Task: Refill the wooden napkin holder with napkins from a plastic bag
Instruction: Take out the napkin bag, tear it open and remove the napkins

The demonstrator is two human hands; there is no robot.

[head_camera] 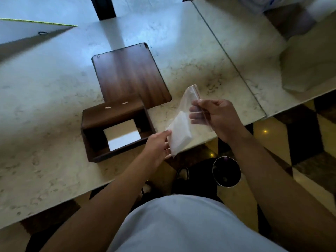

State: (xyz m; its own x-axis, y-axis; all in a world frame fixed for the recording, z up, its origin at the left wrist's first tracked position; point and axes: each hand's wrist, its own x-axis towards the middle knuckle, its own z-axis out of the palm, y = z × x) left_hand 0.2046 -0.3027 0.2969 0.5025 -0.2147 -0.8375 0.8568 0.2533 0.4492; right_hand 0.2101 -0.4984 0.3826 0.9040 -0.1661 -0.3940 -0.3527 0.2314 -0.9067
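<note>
A dark wooden napkin holder (94, 139) lies open on the marble table (45, 106), with a few white napkins (123, 136) inside. Its flat wooden lid (131, 75) rests just behind it. Over the table's front edge, to the right of the holder, I hold a clear plastic zip bag (187, 104) with a stack of white napkins (181, 131) in it. My right hand (218, 119) pinches the bag's upper zip edge. My left hand (160, 144) grips the bag's lower end around the napkins.
A white folded card (27, 31) stands at the table's far left. A second marble tabletop (245, 51) adjoins on the right with a pale bag (309, 66) on it. A round bin (226, 171) and shoes sit on the patterned floor below.
</note>
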